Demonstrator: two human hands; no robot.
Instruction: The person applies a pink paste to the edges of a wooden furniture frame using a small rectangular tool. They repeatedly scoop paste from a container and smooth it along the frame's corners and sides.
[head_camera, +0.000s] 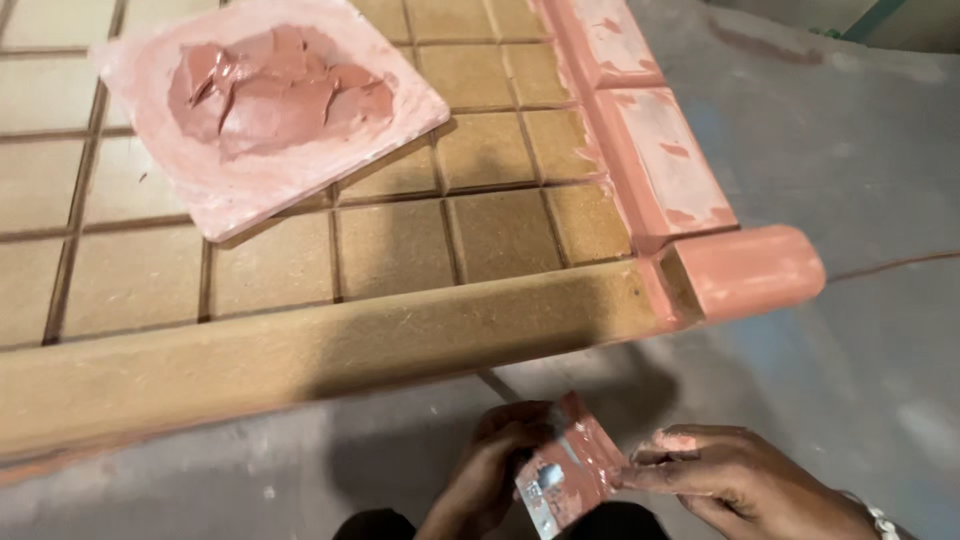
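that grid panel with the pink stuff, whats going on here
A person holds a small putty knife smeared with pink filler in both hands, the left hand gripping it and the right hand at the blade's edge. Above them lies a brown grooved panel, its right edge already coated pink. A square board heaped with pink putty rests on the panel.

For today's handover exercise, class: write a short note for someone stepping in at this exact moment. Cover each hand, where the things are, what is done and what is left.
Left hand: grips the putty knife low in front of the board, blade smeared with pink filler.
Right hand: fingers pinch the blade's edge; they are smeared pink too.
Filler: a pile on the square pink slab lying on the grooved board.
Done: the board's right edge strip and rounded corner are coated pink.
Left: the front edge and the grid squares are bare brown.
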